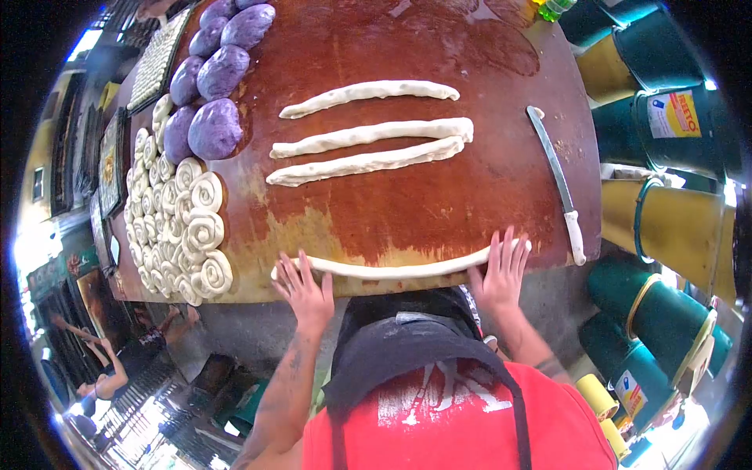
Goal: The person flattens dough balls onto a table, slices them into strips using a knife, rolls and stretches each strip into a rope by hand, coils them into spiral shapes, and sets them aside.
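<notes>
Dough rope [392, 271] under both flat hands

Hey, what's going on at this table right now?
A person presses both palms, left hand and right hand, on a long dough rope at the near edge of a brown table. Three more ropes lie farther back, with coiled dough spirals, purple dough balls and a knife alongside.

The brown, worn wooden tabletop [439, 204] carries four long white dough ropes: three [372, 129] in the middle, one [392, 270] along the lower edge. At the left lie purple dough balls [213, 125] and spiral dough rolls [184, 227]. A long white-handled knife [558, 180] lies at the right.
</notes>
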Motion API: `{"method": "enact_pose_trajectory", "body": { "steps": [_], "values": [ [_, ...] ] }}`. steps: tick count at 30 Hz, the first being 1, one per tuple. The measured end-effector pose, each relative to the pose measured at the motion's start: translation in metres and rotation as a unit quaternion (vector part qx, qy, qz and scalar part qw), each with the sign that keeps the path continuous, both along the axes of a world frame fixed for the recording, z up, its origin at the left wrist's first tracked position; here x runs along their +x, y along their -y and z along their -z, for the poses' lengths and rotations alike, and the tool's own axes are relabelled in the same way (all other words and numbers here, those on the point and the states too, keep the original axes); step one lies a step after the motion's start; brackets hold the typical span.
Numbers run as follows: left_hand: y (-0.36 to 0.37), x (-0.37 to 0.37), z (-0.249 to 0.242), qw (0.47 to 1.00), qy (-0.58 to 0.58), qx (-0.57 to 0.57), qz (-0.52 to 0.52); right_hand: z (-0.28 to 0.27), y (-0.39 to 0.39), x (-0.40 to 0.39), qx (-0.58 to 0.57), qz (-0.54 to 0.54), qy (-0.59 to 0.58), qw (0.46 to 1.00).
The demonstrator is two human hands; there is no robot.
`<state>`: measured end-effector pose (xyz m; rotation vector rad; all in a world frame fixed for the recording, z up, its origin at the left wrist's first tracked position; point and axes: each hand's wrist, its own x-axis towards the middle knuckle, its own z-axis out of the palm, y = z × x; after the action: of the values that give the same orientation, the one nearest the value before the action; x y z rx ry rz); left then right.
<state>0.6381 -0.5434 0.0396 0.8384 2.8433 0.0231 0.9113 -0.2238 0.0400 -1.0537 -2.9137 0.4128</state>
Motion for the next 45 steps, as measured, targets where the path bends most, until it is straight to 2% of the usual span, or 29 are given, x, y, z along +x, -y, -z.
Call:
{"method": "enact_pose_trajectory", "body": {
  "steps": [2,3,6,9,12,14,16,18,20,21,22,23,24,26,28,30,33,34,35,40,42,44,45],
  "values": [
    [-0.041,-0.046,0.005,0.998,-0.041,0.006,-0.043,-0.004,-0.052,-0.053,0.058,0.029,0.002,0.998],
    [-0.057,-0.082,0.012,0.995,-0.053,0.047,-0.070,0.001,-0.082,-0.080,0.091,0.046,0.022,0.995],
    [-0.097,-0.174,0.020,0.970,-0.097,0.175,-0.136,0.011,-0.167,-0.133,0.148,0.092,-0.043,0.984],
    [-0.107,-0.208,0.019,0.962,-0.135,0.215,-0.096,0.025,-0.191,-0.132,0.121,0.101,-0.108,0.982],
    [-0.067,-0.180,0.024,0.973,-0.109,0.190,0.077,0.026,-0.135,-0.084,0.110,0.071,-0.104,0.986],
    [-0.025,-0.147,0.022,0.981,-0.049,0.125,0.141,0.021,-0.083,-0.035,0.133,0.065,-0.014,0.989],
    [0.004,-0.114,0.011,0.982,-0.019,0.101,0.156,0.020,-0.035,-0.004,0.129,0.119,0.040,0.984],
    [0.022,-0.089,-0.008,0.981,-0.002,0.116,0.155,0.024,0.016,0.008,0.147,0.168,0.006,0.975],
    [0.030,-0.063,-0.015,0.979,0.037,0.110,0.167,0.002,0.080,-0.027,0.106,0.160,-0.056,0.980],
    [0.029,-0.051,-0.015,0.977,0.067,0.096,0.179,-0.003,0.106,-0.044,0.005,0.070,-0.016,0.997],
    [0.020,-0.044,-0.013,0.952,0.141,0.117,0.245,-0.007,0.128,-0.062,-0.095,-0.021,0.023,0.995],
    [0.012,-0.036,-0.010,0.916,0.214,0.136,0.309,-0.010,0.148,-0.088,-0.102,-0.118,0.015,0.988],
    [0.001,-0.029,-0.006,0.892,0.207,0.149,0.373,-0.010,0.158,-0.116,-0.108,-0.211,0.006,0.971],
    [-0.040,-0.050,0.001,0.912,0.186,0.112,0.347,0.004,0.137,-0.171,-0.043,-0.114,-0.042,0.992],
    [-0.085,-0.086,0.006,0.952,0.027,0.121,0.280,0.004,0.087,-0.220,0.053,-0.001,-0.084,0.995],
    [-0.126,-0.128,0.013,0.968,-0.077,0.205,0.125,0.006,0.039,-0.242,0.110,0.045,-0.098,0.988],
    [-0.118,-0.147,0.011,0.963,-0.071,0.228,0.122,0.004,0.022,-0.216,0.142,0.010,-0.097,0.985],
    [-0.102,-0.140,0.008,0.972,-0.047,0.167,0.156,0.004,0.030,-0.197,0.127,0.007,-0.084,0.988],
    [-0.076,-0.122,0.004,0.976,-0.023,0.105,0.187,0.005,0.045,-0.168,0.111,0.003,-0.071,0.991],
    [0.037,-0.029,-0.011,0.974,0.125,0.099,0.162,0.011,0.121,-0.024,-0.008,-0.012,0.021,1.000],
    [0.056,-0.008,-0.013,0.982,0.082,0.033,0.166,0.006,0.108,-0.010,-0.030,-0.033,0.073,0.996],
    [0.042,-0.030,-0.011,0.986,0.043,0.012,0.163,-0.011,0.070,-0.024,-0.046,-0.058,0.139,0.988],
    [0.032,-0.047,-0.009,0.987,0.023,-0.001,0.161,-0.002,0.041,-0.037,0.014,-0.064,0.119,0.991]
  ]
}}
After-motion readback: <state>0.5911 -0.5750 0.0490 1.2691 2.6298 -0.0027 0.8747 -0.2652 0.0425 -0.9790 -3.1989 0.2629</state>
